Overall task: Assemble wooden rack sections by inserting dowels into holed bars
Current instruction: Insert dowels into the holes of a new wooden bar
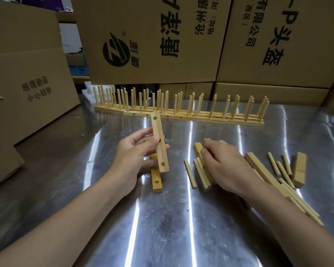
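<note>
The holed bar (159, 143) I'm working on is off the table (162, 228), tilted near upright and pinched at mid-length by my left grip (137, 151). The holes that show look empty, so I judge this section barely started. My right grip (222, 164) lies knuckles-up on the loose dowels (200, 173) nearby, fingers curled down; whether it holds one I cannot tell. Next I must lift a single dowel, square its end to a hole and press. A second bar (156, 181) lies below; finished sections (181, 112) stand behind.
</note>
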`<action>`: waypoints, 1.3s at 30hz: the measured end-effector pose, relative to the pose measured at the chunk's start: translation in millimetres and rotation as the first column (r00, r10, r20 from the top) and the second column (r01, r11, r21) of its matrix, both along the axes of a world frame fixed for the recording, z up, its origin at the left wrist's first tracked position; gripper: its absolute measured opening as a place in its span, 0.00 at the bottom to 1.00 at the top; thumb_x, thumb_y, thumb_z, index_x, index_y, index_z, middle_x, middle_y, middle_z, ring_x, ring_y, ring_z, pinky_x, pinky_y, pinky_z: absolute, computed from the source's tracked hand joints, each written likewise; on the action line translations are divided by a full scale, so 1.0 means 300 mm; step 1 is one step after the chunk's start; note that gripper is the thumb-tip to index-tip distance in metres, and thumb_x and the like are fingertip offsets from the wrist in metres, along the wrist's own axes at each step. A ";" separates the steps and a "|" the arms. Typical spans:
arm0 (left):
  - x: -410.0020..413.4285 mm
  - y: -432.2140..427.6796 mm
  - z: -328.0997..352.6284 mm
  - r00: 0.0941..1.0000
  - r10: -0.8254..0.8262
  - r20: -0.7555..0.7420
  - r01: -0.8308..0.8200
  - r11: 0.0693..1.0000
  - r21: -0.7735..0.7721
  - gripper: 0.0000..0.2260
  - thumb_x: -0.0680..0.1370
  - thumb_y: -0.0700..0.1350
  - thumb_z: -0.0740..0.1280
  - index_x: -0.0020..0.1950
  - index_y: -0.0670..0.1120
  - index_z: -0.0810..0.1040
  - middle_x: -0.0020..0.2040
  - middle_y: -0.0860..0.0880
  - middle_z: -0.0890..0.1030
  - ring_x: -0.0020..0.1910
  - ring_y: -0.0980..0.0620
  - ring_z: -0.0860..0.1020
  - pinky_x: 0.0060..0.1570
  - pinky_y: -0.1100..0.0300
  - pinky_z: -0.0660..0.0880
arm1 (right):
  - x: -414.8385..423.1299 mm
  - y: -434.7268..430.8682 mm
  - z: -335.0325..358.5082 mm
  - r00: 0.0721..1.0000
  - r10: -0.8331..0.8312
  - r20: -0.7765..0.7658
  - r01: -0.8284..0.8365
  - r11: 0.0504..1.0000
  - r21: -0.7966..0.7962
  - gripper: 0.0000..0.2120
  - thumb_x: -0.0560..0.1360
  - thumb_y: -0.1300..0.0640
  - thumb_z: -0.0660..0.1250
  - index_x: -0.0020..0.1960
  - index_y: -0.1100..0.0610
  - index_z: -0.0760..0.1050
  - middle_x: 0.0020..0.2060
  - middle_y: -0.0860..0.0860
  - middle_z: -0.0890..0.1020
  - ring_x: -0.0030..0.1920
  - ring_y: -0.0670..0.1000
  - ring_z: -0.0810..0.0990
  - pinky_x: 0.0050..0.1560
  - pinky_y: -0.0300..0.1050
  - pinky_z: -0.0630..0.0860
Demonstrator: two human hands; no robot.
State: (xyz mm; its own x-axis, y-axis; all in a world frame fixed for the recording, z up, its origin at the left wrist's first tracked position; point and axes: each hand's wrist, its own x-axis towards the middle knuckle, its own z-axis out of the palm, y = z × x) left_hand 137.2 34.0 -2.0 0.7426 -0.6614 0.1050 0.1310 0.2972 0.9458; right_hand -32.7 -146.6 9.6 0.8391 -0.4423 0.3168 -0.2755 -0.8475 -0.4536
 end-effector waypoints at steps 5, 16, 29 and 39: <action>0.004 -0.008 -0.014 1.000 0.013 -0.014 -0.013 1.000 -0.001 0.16 0.81 0.38 0.72 0.69 0.47 0.78 0.54 0.43 0.89 0.54 0.43 0.88 0.42 0.48 0.86 | 0.012 0.029 -0.006 0.996 0.079 -0.050 -0.085 0.987 -0.137 0.14 0.84 0.44 0.57 0.41 0.45 0.66 0.37 0.43 0.73 0.46 0.46 0.70 0.38 0.43 0.66; -0.011 -0.007 -0.001 0.999 0.028 0.043 -0.029 0.999 0.029 0.14 0.81 0.44 0.74 0.66 0.50 0.79 0.53 0.45 0.89 0.52 0.45 0.88 0.38 0.53 0.85 | 0.036 0.065 -0.016 0.991 0.132 0.005 -0.130 0.986 -0.104 0.15 0.82 0.38 0.64 0.40 0.43 0.73 0.38 0.42 0.76 0.43 0.43 0.75 0.39 0.38 0.68; -0.038 0.004 0.019 0.990 -0.108 0.090 0.107 0.994 0.011 0.19 0.81 0.45 0.73 0.72 0.50 0.78 0.59 0.46 0.87 0.55 0.46 0.87 0.43 0.56 0.83 | 0.033 0.122 0.039 0.917 0.203 0.343 -0.372 0.742 0.557 0.13 0.86 0.50 0.62 0.52 0.51 0.84 0.41 0.53 0.85 0.40 0.47 0.81 0.39 0.33 0.73; -0.042 0.005 0.022 0.989 -0.121 0.086 0.121 0.993 0.012 0.20 0.80 0.46 0.73 0.71 0.50 0.79 0.59 0.46 0.87 0.55 0.46 0.87 0.42 0.56 0.83 | 0.029 0.118 0.037 0.933 0.124 0.337 -0.347 0.547 0.761 0.16 0.87 0.46 0.61 0.55 0.52 0.85 0.43 0.51 0.84 0.43 0.47 0.80 0.46 0.46 0.73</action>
State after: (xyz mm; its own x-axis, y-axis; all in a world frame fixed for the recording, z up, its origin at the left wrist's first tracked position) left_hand 124.7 35.6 4.5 0.6452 -0.7469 0.1609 0.0830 0.2778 0.9570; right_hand -24.1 -111.0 20.7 0.9083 -0.4004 0.1213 0.0782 -0.1225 -0.9894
